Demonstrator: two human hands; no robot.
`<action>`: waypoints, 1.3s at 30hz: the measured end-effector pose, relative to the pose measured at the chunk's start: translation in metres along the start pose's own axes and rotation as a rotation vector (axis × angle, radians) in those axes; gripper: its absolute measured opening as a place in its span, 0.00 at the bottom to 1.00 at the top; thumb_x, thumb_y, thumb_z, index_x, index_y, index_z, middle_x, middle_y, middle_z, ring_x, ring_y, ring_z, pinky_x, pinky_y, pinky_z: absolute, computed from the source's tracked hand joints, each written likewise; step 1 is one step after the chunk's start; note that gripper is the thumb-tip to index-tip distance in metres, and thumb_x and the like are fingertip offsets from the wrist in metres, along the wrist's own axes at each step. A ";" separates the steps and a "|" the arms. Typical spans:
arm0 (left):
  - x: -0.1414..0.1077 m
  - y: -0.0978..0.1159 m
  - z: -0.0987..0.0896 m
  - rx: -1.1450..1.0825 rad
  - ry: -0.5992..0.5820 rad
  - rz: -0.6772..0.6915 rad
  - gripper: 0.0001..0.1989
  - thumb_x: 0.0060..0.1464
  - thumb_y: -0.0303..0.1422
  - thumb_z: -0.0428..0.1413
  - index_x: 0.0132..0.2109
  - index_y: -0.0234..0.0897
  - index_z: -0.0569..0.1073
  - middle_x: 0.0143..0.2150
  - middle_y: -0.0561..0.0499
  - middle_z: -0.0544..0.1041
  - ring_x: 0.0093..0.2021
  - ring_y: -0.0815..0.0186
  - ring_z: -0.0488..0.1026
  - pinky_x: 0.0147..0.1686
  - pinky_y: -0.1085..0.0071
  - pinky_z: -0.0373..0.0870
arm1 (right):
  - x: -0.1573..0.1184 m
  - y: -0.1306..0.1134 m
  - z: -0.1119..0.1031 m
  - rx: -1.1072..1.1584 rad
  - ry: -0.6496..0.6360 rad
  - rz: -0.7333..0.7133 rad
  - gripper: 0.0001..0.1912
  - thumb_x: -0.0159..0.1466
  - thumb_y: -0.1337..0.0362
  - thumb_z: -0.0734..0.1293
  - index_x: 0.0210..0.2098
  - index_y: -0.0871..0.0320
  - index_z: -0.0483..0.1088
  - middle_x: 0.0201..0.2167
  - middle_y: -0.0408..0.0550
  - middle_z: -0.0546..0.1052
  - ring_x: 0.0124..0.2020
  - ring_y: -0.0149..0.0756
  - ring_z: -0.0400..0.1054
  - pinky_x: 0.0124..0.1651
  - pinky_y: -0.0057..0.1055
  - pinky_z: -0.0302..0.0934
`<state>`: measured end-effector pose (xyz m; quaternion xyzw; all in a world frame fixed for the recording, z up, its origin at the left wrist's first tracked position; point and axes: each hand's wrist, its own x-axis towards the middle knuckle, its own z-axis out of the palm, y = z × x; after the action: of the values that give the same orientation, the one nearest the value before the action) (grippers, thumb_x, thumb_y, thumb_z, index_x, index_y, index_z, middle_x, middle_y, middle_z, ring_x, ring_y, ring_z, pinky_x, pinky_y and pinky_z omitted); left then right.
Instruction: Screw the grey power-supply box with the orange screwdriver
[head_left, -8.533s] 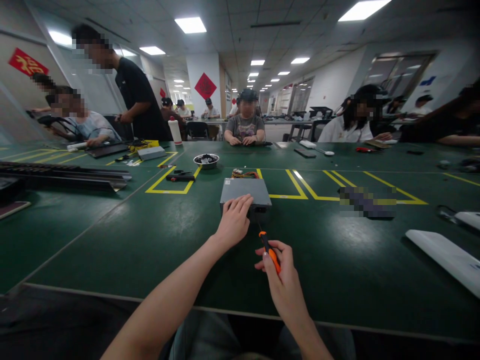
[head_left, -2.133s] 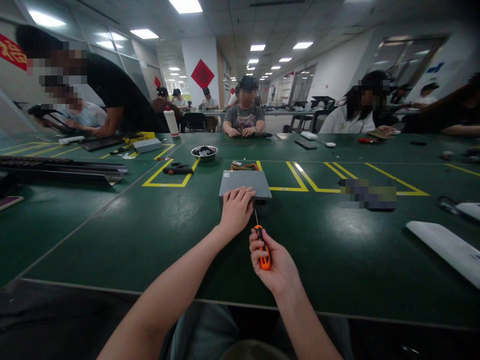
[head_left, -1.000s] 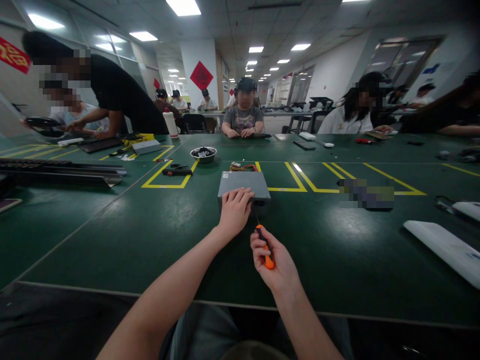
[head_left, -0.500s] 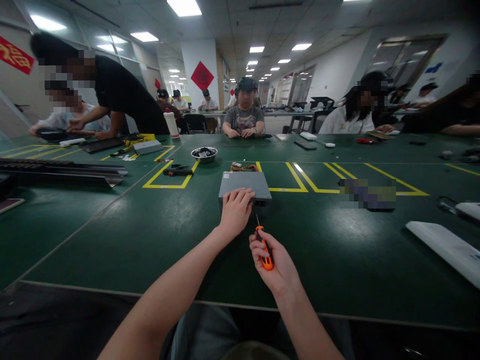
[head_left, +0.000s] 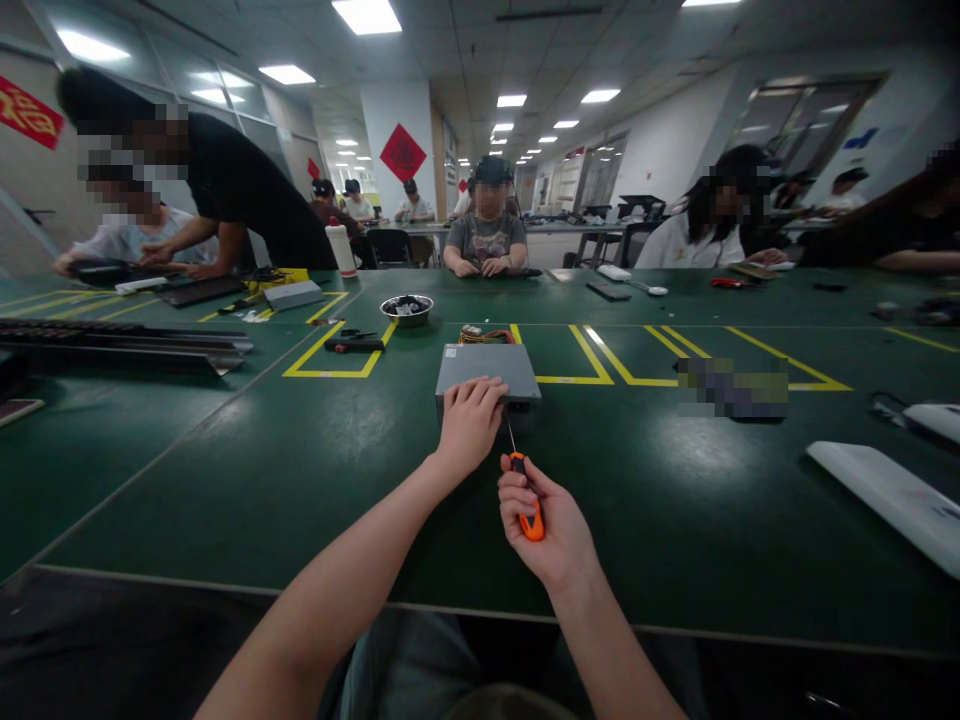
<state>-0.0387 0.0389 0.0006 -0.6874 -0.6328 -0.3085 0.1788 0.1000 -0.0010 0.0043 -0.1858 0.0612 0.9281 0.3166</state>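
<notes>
A grey metal box point(head_left: 487, 366) with a bundle of coloured wires point(head_left: 491, 336) behind it rests on the green table point(head_left: 300, 470). My left hand point(head_left: 471, 425) lies over the box's near edge, its fingers spread on top. Closed round an orange and black screwdriver point(head_left: 532, 520) is my right hand point(head_left: 541, 510), just in front of the box. The thin shaft points up at the box's near face; whether its tip touches is too small to tell.
A metal bowl point(head_left: 406, 310) of small dark parts stands behind left, near a dark tool point(head_left: 355, 344). Long metal rails point(head_left: 172, 345) lie at the left, a white panel point(head_left: 877, 490) at the right. A person point(head_left: 487, 235) sits opposite.
The screwdriver has tilted slightly, and its shaft has come up closer to the box's near face. My left hand rests on the box as before.
</notes>
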 end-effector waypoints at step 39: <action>0.001 0.001 0.001 0.014 0.012 0.017 0.12 0.57 0.28 0.47 0.48 0.42 0.66 0.53 0.52 0.70 0.54 0.63 0.62 0.50 0.62 0.55 | -0.003 0.002 0.004 -0.145 0.094 -0.137 0.08 0.64 0.68 0.56 0.36 0.65 0.64 0.21 0.40 0.64 0.14 0.18 0.55 0.12 0.13 0.52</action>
<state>-0.0376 0.0398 0.0007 -0.6895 -0.6281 -0.3066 0.1899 0.0997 -0.0037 0.0094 -0.2552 -0.0044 0.8967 0.3617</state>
